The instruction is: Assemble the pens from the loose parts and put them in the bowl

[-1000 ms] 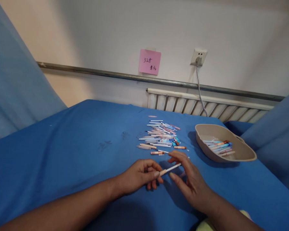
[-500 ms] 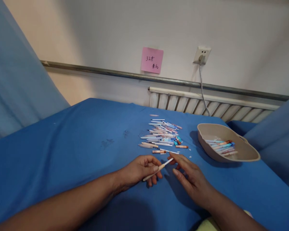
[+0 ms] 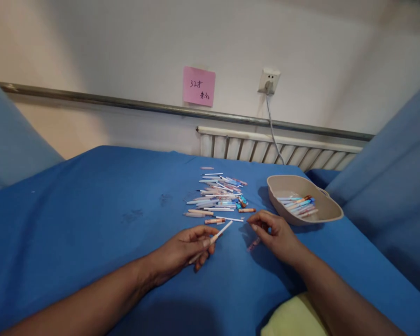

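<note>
A slim pen (image 3: pixel 214 239) with a pale peach barrel and a white refill sticking out of its end is held in my left hand (image 3: pixel 192 246), between thumb and fingers. To its right, my right hand (image 3: pixel 275 235) has its thumb and curled fingers drawn together above the cloth; whatever they hold, if anything, is hidden. Just below those fingers shows a pink patterned pen part (image 3: pixel 254 244), and I cannot tell whether it lies on the cloth or is held. Beyond both hands spreads a pile of pens and refills (image 3: pixel 217 201), with an orange-brown barrel (image 3: pixel 214 221) nearest my left hand.
A beige bin (image 3: pixel 327 212) with several pens inside stands at the right. Blue cloth (image 3: pixel 91 210) covers the table. Behind are a radiator (image 3: pixel 245 145), a metal rail, a socket with a cable, and a pink note (image 3: pixel 199 87). Something yellow-green (image 3: pixel 294 319) lies at the front.
The view has shifted right. My right hand has drawn away from the refill's tip, its fingers now closer together. The pink patterned part has come into sight. My left hand still holds the pen.
</note>
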Demonstrator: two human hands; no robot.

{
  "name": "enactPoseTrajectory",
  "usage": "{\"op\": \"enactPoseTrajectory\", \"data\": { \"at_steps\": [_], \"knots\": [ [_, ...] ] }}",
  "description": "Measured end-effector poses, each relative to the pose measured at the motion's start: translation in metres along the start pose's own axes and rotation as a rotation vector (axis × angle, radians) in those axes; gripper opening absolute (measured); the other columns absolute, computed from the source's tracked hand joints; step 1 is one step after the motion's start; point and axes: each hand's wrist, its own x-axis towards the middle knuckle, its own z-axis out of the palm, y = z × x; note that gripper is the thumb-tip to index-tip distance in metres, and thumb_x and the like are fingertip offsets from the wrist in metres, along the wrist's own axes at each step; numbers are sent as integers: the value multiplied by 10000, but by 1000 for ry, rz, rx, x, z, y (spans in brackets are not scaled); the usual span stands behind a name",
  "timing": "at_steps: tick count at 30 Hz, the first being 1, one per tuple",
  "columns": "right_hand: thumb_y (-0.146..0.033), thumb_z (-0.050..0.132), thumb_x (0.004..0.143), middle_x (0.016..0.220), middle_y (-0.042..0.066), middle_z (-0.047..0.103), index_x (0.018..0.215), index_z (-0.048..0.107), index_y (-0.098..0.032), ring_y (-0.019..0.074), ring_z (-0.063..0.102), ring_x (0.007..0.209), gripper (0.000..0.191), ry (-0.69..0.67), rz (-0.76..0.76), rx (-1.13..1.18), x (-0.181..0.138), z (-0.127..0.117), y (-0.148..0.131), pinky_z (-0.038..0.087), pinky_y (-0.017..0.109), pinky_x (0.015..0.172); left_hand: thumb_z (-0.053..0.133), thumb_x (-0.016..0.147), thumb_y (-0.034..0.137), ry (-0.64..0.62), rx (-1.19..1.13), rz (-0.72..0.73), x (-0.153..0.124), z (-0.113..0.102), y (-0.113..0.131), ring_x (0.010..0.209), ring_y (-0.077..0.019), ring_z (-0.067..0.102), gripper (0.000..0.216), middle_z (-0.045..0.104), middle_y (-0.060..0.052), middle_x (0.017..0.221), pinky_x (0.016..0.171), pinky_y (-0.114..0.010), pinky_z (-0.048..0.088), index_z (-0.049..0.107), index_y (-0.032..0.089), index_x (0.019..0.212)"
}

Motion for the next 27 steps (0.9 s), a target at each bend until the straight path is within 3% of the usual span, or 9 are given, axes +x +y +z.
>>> {"op": "enactPoseTrajectory", "data": {
  "at_steps": [4, 8, 12, 16, 27],
  "knots": [
    [-207, 643, 777, 927, 39, 611, 917, 626, -197, 180, 559, 886, 141, -296, -62, -120, 0, -20, 16, 444, 313, 791, 640, 812, 379, 64, 43, 16, 2, -3, 2, 507, -64, 457, 386, 558, 2, 780, 461, -193, 372, 562, 159, 1119],
    [-194, 639, 788, 880, 36, 598, 862, 586, -196, 185, 531, 856, 91, -359, -69, -203, -1, -15, 25, 417, 319, 781, 599, 835, 389, 115, 197, 41, 3, -7, 0, 530, -71, 464, 400, 551, 9, 795, 486, -200, 396, 544, 169, 1165],
    [-197, 530, 868, 831, 26, 584, 859, 520, -196, 165, 523, 781, 13, -289, -28, -141, -1, -1, 21, 401, 285, 709, 515, 885, 381, 68, 400, 63, 0, -7, 1, 580, -81, 487, 347, 561, 2, 832, 530, -200, 411, 551, 181, 1166],
    [-240, 444, 923, 747, -8, 538, 904, 494, -199, 135, 487, 664, 67, -188, 37, 20, -1, 3, 10, 368, 244, 604, 454, 915, 354, 36, 623, 98, -6, -2, 8, 669, -107, 526, 312, 576, -4, 862, 611, -214, 436, 572, 204, 1162],
    [-258, 460, 920, 756, -14, 545, 896, 569, -194, 129, 495, 698, 129, -153, 4, 85, -2, 0, -1, 382, 241, 647, 391, 938, 246, 5, 961, 304, -12, 5, 16, 906, -168, 582, 306, 660, -26, 1027, 847, -258, 427, 589, 239, 1171]
  ]
}}
